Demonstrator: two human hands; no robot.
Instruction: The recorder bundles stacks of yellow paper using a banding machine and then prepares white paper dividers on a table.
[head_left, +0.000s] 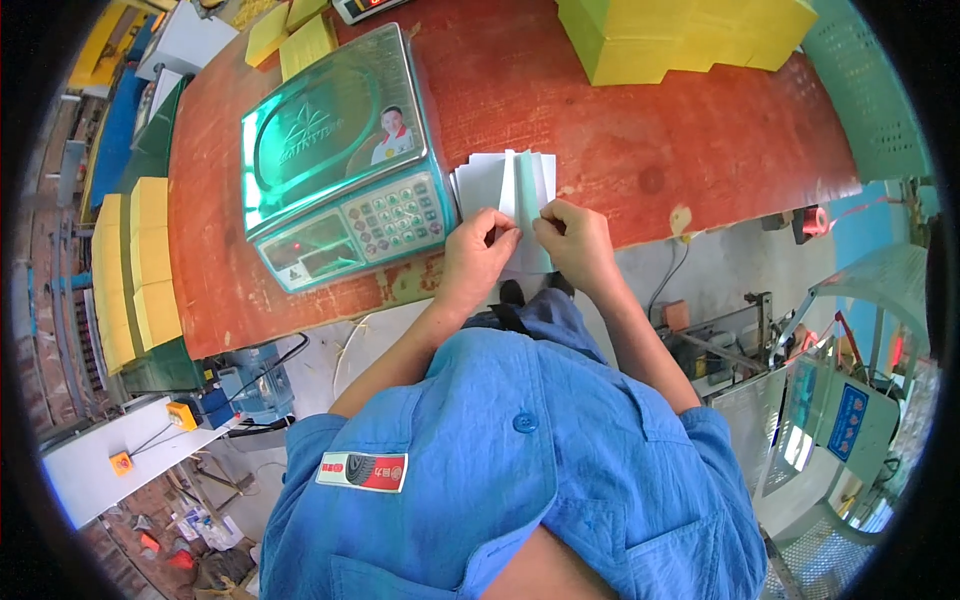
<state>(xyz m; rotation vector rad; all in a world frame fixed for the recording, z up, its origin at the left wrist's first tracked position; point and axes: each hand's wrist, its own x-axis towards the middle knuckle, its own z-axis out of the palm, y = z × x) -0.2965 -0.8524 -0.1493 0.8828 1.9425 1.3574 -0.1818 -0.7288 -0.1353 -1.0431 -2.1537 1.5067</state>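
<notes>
Left hand (480, 255): fingers curled, thumb and forefinger narrowed to a pinch on the near left side of the paper sheets (484, 182). Right hand (578, 245): likewise pinched, at their right edge; exact finger contact too small to resolve. Sheets lie between the two hands, neither clearly nearer. Long axis runs roughly away from the body: white leaves fan out beyond the fingertips, over the red tabletop (740, 150); a pale green face (529, 258) extends bodyward, past the table's front edge. Counting scale (345, 160) just left of the sheets. Farther off, right: yellow stacked blocks (690, 45).
</notes>
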